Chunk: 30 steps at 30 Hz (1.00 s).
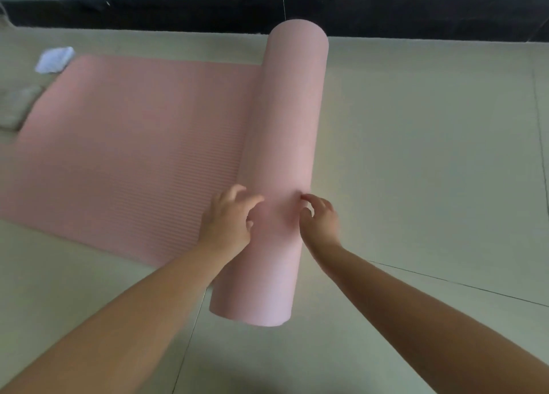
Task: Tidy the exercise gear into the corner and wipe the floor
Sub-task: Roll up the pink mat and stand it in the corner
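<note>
Pink foam exercise mat on the tiled floor, about half rolled. The rolled part is a thick cylinder running from near the camera toward the black baseboard; the flat ribbed part extends to its left.

Left hand sits on the left flank of the roll, at the seam where roll meets flat mat. Fingers curled, tips pressing into the foam; not wrapped around it. Right hand is on the right flank, opposite the left one. Fingers hooked, tips touching the roll surface. Neither hand encloses the roll; both claw at it from the sides.

White folded cloth lies on the floor just past the mat's far left corner. A greyish pad or cloth lies beside the mat's left edge; blurred, can't tell what it is.
</note>
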Motion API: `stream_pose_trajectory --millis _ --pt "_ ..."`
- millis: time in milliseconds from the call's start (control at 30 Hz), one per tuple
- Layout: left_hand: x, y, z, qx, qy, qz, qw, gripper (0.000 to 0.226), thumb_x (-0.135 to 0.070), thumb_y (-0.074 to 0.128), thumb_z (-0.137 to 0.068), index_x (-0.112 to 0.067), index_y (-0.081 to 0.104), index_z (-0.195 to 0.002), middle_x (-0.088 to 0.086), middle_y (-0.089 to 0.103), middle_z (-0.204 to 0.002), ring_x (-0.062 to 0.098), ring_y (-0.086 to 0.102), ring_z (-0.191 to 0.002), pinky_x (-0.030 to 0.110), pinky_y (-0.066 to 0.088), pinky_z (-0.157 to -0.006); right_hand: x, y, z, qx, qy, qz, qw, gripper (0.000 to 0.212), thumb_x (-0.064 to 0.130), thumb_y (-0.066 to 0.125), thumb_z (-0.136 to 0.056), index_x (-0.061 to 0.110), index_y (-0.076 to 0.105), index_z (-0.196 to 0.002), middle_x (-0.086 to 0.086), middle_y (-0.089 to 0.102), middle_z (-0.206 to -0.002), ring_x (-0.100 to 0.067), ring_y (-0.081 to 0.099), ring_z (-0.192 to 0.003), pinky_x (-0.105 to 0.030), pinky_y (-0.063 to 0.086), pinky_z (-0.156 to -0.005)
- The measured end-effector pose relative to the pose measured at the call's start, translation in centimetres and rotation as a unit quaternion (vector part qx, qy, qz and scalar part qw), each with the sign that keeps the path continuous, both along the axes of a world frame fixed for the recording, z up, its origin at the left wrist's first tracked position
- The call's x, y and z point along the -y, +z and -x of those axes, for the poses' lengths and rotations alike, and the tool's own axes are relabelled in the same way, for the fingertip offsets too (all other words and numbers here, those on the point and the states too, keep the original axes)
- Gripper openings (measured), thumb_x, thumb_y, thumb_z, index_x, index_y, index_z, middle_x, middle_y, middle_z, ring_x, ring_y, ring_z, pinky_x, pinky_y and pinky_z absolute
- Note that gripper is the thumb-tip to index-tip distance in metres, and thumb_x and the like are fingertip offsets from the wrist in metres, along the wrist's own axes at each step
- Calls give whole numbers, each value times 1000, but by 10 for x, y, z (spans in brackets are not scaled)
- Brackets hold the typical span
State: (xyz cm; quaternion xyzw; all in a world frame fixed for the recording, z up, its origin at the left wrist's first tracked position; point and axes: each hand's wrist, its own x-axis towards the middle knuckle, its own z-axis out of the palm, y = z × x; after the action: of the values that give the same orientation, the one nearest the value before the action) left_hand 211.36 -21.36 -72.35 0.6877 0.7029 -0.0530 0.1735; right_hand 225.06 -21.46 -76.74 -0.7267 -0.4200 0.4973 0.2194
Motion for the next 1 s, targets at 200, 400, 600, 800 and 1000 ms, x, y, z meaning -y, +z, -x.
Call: stream_pose_trajectory --millis 200,400,600,800,1000 --pt "4 -1 -7 -9 29 -11 999 44 -15 47 -92 -28 52 -134 -5 30 -153 22 25 -139 35 31 -110 1 -6 -4 -43 21 34 998 51 9 33 -89 30 54 -130 -3 49 -96 -8 34 -58 -22 31 -53" --pt "4 -25 12 25 -132 -131 982 38 -20 40 -72 -11 76 -80 13 71 -107 23 51 -104 37 58 -64 0 8 -7 -36 -34 60 997 49 6 31 -94 16 38 -141 -11 56 -126 -27 55 -103 -30 44 -85" --pt "-16 -33 65 36 -218 -141 965 37 -10 43 -68 -8 79 -77 16 73 -101 31 63 -101 47 59 -66 -6 16 30 27 -60 32 997 35 6 33 -93 -6 58 -114 -26 62 -115 -29 49 -78 -31 39 -69" --pt "-42 -31 166 88 -88 -27 992 45 1 44 -91 -15 58 -130 5 45 -145 27 40 -132 34 35 -109 -14 46 113 111 21 -36 993 35 9 36 -95 8 59 -123 -14 65 -116 -20 52 -80 -28 43 -69" --pt "-68 -24 276 84 -46 54 994 46 -8 42 -97 -12 41 -142 11 46 -145 25 43 -133 30 34 -107 -42 76 252 117 166 -37 978 49 8 35 -95 17 38 -142 -8 52 -138 -24 51 -124 -26 43 -95"
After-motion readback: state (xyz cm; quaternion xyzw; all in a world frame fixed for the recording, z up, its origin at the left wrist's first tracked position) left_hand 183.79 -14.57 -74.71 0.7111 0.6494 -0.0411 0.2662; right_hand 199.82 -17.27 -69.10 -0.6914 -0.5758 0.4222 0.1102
